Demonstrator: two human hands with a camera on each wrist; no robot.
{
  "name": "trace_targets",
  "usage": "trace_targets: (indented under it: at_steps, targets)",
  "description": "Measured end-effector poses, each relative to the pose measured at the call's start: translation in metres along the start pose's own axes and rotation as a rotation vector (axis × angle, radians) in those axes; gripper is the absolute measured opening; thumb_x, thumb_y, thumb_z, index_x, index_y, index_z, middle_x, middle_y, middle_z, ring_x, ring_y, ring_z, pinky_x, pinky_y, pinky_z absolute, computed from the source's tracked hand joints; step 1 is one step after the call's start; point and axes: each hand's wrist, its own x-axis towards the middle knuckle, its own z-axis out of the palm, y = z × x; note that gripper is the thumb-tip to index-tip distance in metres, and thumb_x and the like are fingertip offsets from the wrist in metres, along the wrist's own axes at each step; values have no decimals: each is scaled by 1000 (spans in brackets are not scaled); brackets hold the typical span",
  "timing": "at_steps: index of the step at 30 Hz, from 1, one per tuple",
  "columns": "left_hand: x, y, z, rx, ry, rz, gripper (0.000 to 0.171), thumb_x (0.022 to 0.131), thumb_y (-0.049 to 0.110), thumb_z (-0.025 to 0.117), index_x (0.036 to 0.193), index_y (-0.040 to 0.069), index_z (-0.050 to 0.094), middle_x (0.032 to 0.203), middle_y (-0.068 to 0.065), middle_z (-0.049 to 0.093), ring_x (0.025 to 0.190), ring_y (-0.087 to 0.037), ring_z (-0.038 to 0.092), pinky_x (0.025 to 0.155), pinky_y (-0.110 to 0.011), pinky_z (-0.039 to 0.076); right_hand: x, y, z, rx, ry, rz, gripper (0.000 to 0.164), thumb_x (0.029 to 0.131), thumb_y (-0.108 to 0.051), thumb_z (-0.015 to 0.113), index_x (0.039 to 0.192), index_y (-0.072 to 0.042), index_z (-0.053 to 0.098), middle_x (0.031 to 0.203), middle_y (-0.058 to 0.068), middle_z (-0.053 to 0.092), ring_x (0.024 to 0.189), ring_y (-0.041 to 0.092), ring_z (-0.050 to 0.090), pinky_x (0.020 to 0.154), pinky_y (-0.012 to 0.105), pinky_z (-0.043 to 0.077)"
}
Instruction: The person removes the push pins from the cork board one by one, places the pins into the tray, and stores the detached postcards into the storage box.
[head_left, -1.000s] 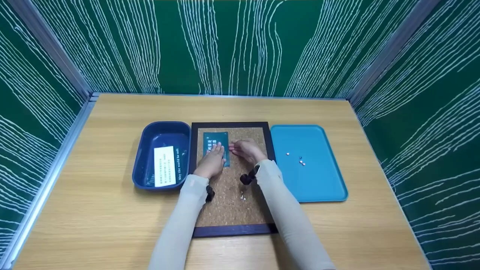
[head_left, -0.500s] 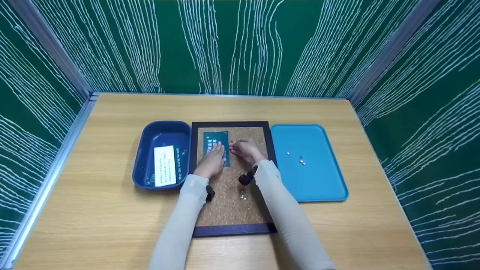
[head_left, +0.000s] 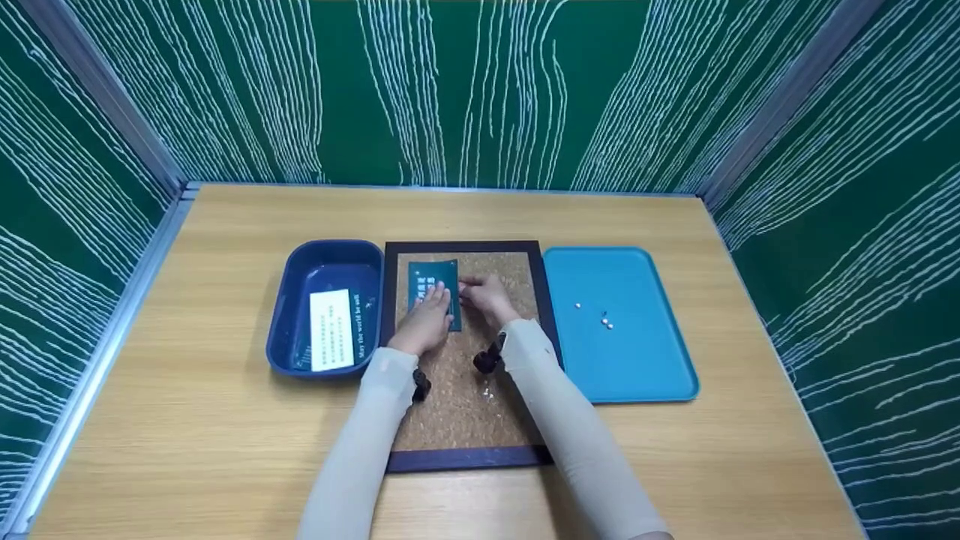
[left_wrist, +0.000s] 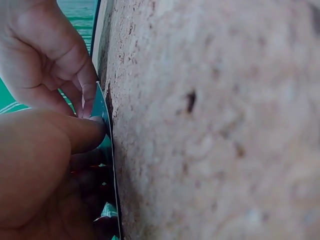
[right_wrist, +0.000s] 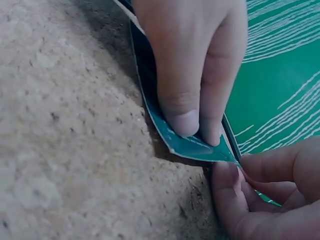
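Observation:
A dark green card with pale printed characters lies on the upper part of a framed corkboard. My left hand rests on the card with its fingers stretched forward, pressing it; the thumb lies near the card's edge in the right wrist view. At the card's right edge is my right hand, its thumb and forefinger pinching the edge. That edge bows up slightly off the cork. Whether a small piece is also between those fingers cannot be seen.
Left of the board stands a blue bin holding a white card and another green card. A turquoise tray on the right carries several tiny pale pieces. Small clear pieces lie on the cork.
My right hand has shifted slightly left and its fingers have closed in on the card's right edge. The left hand stays in place on the card.

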Motion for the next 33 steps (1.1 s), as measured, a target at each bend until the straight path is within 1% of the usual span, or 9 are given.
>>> trace_targets:
  at_steps: [3,6,13,19,28,33]
  targets:
    - [0,1,0,0,1,-2,56,104,25,38,153,5,20,162,-10,11,150,-25,8,122,-42,10,0,0,1,-63,14,-19,32,96,-11,57,126,0,61,122,17,65,109,25,65,96,36,52]
    - [0,1,0,0,1,-4,56,104,25,39,153,5,20,162,-10,10,150,-25,8,122,-43,10,0,0,1,-88,23,-29,30,96,-10,56,124,0,63,120,18,66,107,26,65,94,37,52]
    - [0,2,-1,-12,5,-4,55,104,24,38,153,4,19,162,-11,9,150,-25,8,122,-42,9,2,3,3,-32,44,-47,28,94,-4,58,120,4,64,118,21,66,102,25,69,85,30,57]
    - [0,0,0,-12,-3,-9,55,104,25,37,153,5,19,162,-10,9,150,-25,7,122,-42,10,1,11,4,-16,39,-92,27,93,-3,61,118,4,65,116,21,67,103,27,68,87,31,57]
    - [0,-1,2,11,-2,-8,55,104,25,37,153,5,19,161,-10,10,150,-25,8,122,-42,12,1,18,5,-116,65,-184,25,90,-7,65,114,3,68,109,21,70,99,27,69,86,31,57]
    - [0,-1,1,-1,3,-4,55,104,25,37,153,5,20,162,-9,10,150,-24,8,122,-42,11,3,19,5,-152,96,-194,23,90,-8,66,111,1,70,105,18,71,96,24,69,85,31,56]
